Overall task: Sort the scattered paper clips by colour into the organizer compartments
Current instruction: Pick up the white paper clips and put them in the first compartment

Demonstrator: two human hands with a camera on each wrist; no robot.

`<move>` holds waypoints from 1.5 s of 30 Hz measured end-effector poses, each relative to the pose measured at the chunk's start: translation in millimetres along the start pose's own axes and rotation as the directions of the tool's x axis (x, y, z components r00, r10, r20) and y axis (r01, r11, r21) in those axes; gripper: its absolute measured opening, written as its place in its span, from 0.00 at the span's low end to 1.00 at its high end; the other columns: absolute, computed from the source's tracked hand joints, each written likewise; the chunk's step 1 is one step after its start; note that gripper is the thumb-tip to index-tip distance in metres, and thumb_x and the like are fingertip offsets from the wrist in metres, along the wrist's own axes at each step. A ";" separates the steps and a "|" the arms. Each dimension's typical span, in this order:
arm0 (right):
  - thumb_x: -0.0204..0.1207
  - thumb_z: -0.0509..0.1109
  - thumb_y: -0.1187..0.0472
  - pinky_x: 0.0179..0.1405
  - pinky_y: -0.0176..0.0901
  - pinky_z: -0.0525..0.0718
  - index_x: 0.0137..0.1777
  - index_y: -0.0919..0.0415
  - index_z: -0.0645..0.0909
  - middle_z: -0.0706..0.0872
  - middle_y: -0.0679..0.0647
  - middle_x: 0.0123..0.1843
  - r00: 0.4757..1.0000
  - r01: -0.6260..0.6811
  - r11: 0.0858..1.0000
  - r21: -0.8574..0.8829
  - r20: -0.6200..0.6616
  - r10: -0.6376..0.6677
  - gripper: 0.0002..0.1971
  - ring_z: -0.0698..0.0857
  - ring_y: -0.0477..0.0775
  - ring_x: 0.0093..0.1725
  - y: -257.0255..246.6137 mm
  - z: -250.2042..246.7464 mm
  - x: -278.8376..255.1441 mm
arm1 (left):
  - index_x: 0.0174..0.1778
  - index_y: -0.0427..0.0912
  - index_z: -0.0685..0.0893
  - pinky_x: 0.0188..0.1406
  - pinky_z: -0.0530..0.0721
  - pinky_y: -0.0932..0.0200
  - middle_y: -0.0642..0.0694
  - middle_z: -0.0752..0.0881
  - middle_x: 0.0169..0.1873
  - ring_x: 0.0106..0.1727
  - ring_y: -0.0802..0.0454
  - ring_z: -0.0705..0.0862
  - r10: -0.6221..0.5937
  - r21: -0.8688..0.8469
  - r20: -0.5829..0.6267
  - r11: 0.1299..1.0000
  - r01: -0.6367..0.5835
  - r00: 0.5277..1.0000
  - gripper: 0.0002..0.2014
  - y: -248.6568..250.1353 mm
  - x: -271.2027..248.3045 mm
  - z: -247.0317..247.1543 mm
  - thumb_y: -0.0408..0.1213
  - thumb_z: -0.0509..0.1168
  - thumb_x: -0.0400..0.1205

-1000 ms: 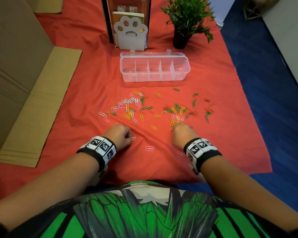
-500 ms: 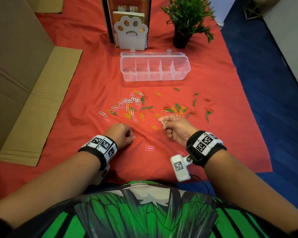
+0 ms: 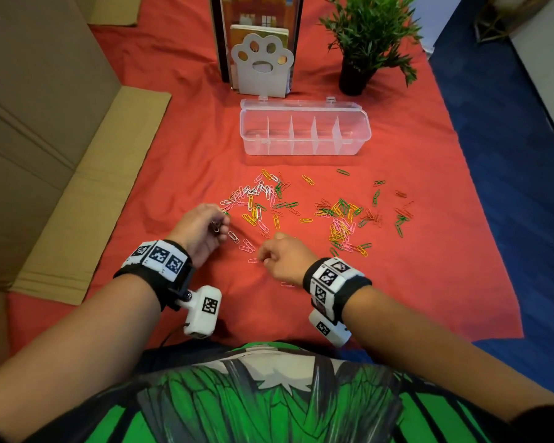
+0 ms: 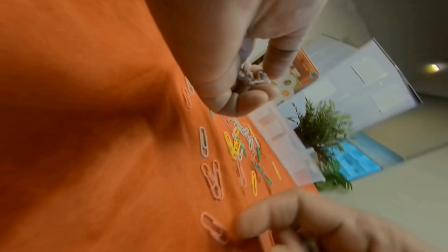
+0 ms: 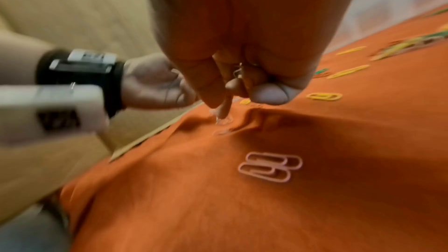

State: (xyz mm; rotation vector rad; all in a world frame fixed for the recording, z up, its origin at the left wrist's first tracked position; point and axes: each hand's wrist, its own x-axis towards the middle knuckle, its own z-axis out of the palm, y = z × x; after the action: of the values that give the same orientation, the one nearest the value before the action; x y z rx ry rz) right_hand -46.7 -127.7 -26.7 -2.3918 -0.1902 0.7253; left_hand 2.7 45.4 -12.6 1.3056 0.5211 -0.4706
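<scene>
Red cloth [image 3: 186, 148] carries scattered coloured paper clips [image 3: 343, 219]. Left hand [image 3: 202, 233], at nine o'clock, clutches white clips [image 4: 249, 76]. Right hand [image 3: 285, 259] pinches a pink clip [image 3: 253, 260].

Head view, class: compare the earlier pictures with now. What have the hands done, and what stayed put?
The left hand moved forward to the pile's edge, holding white clips. The right hand drew back left to a pink clip. The organizer stayed put, with no clips visible inside.
</scene>
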 end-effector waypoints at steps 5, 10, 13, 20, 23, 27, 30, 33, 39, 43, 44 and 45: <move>0.77 0.62 0.62 0.55 0.44 0.78 0.55 0.58 0.83 0.74 0.56 0.48 0.999 0.013 0.991 -0.133 0.033 -0.008 0.11 0.81 0.62 0.55 3.4 0.1 13.6 | 0.42 0.42 0.80 0.20 0.78 0.69 0.50 0.78 0.24 0.21 0.59 0.76 -0.004 -0.099 0.021 0.995 0.006 1.000 0.14 7.5 2.8 -15.5 0.24 0.50 0.78; 0.83 0.55 0.62 0.58 0.45 0.76 0.58 0.61 0.80 0.83 0.63 0.61 0.986 -0.129 0.991 -0.034 -0.111 0.124 0.14 0.81 0.62 0.61 15.1 -44.5 38.6 | 0.31 0.45 0.76 0.15 0.70 0.71 0.55 0.72 0.15 0.14 0.62 0.71 -0.103 -0.099 -0.090 0.991 0.094 0.991 0.14 11.8 17.8 -25.4 0.42 0.55 0.83; 0.82 0.56 0.65 0.61 0.42 0.75 0.63 0.59 0.81 0.79 0.62 0.65 0.985 -0.130 0.986 -0.107 -0.127 0.116 0.16 0.78 0.61 0.65 12.8 -63.2 55.3 | 0.32 0.44 0.79 0.25 0.73 0.64 0.50 0.76 0.21 0.18 0.56 0.73 0.083 0.402 -0.246 0.915 0.024 0.966 0.14 10.4 32.2 -34.3 0.50 0.65 0.77; 0.80 0.58 0.58 0.65 0.54 0.77 0.73 0.47 0.73 0.74 0.60 0.63 0.993 -0.055 0.920 -0.387 -0.117 0.011 0.21 0.74 0.64 0.64 -0.3 -62.8 86.2 | 0.59 0.42 0.84 0.59 0.79 0.54 0.40 0.88 0.55 0.57 0.42 0.86 0.440 0.886 -0.213 0.464 -0.017 0.872 0.17 3.0 42.8 -45.3 0.40 0.70 0.75; 0.80 0.59 0.57 0.61 0.51 0.76 0.72 0.43 0.74 0.75 0.59 0.60 0.997 -0.015 0.915 -0.403 -0.070 -0.014 0.21 0.74 0.63 0.61 5.5 -60.1 85.2 | 0.60 0.46 0.85 0.60 0.79 0.58 0.43 0.88 0.57 0.58 0.46 0.86 0.431 0.912 -0.056 0.389 -0.129 0.900 0.17 -1.0 45.9 -45.4 0.35 0.70 0.75; 0.75 0.62 0.64 0.61 0.50 0.77 0.56 0.50 0.86 0.80 0.58 0.55 0.980 -0.064 0.953 -0.295 -0.199 0.004 0.16 0.75 0.63 0.62 16.9 -73.8 82.8 | 0.45 0.43 0.87 0.47 0.78 0.56 0.38 0.88 0.48 0.51 0.40 0.85 0.449 0.961 -0.045 0.264 -0.084 0.892 0.07 -1.4 46.4 -48.7 0.39 0.70 0.75; 0.75 0.60 0.64 0.61 0.49 0.78 0.56 0.54 0.85 0.82 0.60 0.57 0.960 -0.115 0.956 -0.269 -0.278 0.037 0.15 0.77 0.64 0.63 13.2 -83.8 88.5 | 0.41 0.39 0.84 0.46 0.78 0.52 0.35 0.87 0.45 0.49 0.37 0.84 0.447 0.963 -0.051 0.258 -0.075 0.893 0.07 -0.9 45.9 -49.9 0.40 0.67 0.77; 0.76 0.61 0.61 0.58 0.52 0.79 0.53 0.59 0.84 0.82 0.62 0.57 0.957 -0.152 0.938 -0.312 -0.283 0.061 0.12 0.79 0.66 0.61 4.8 -84.8 98.7 | 0.40 0.36 0.81 0.47 0.76 0.50 0.33 0.85 0.42 0.46 0.38 0.83 0.411 0.890 -0.141 0.451 -0.066 0.901 0.09 6.9 43.5 -47.2 0.38 0.62 0.80; 0.74 0.65 0.60 0.62 0.52 0.78 0.58 0.55 0.78 0.79 0.59 0.58 0.978 -0.132 0.923 -0.360 -0.198 0.063 0.13 0.77 0.65 0.62 1.6 -59.3 97.9 | 0.27 0.45 0.69 0.19 0.62 0.69 0.49 0.71 0.18 0.17 0.55 0.66 -0.087 -0.116 -0.046 0.990 0.081 0.995 0.03 24.2 24.4 -28.7 0.35 0.52 0.65; 0.75 0.62 0.64 0.62 0.51 0.78 0.53 0.56 0.82 0.82 0.60 0.55 0.977 -0.117 0.965 -0.234 -0.201 0.070 0.11 0.78 0.64 0.61 13.6 -61.3 88.6 | 0.31 0.39 0.76 0.22 0.76 0.66 0.44 0.82 0.24 0.21 0.52 0.77 -0.084 -0.222 0.131 0.969 0.112 0.988 0.09 27.6 18.5 -17.9 0.36 0.53 0.62; 0.76 0.62 0.63 0.61 0.52 0.78 0.53 0.58 0.83 0.82 0.62 0.55 0.970 -0.136 0.967 -0.216 -0.226 0.086 0.10 0.78 0.65 0.60 18.0 -64.9 86.1 | 0.31 0.40 0.77 0.22 0.77 0.67 0.45 0.83 0.24 0.21 0.53 0.78 -0.102 -0.209 0.128 0.970 0.127 0.987 0.08 26.9 20.6 -13.0 0.35 0.53 0.66; 0.76 0.61 0.62 0.61 0.53 0.78 0.52 0.59 0.83 0.82 0.63 0.54 0.964 -0.157 0.965 -0.210 -0.245 0.103 0.10 0.78 0.66 0.60 23.3 -68.0 84.0 | 0.31 0.41 0.76 0.21 0.76 0.68 0.47 0.82 0.22 0.20 0.55 0.77 -0.125 -0.180 0.113 0.973 0.144 0.986 0.08 26.0 22.6 -6.6 0.35 0.53 0.71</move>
State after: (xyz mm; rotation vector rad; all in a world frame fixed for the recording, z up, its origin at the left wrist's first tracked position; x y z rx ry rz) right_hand 59.7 -156.6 -34.4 -2.7063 -0.0168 0.4963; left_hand 35.7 56.4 -7.2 1.0642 0.5584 -0.5829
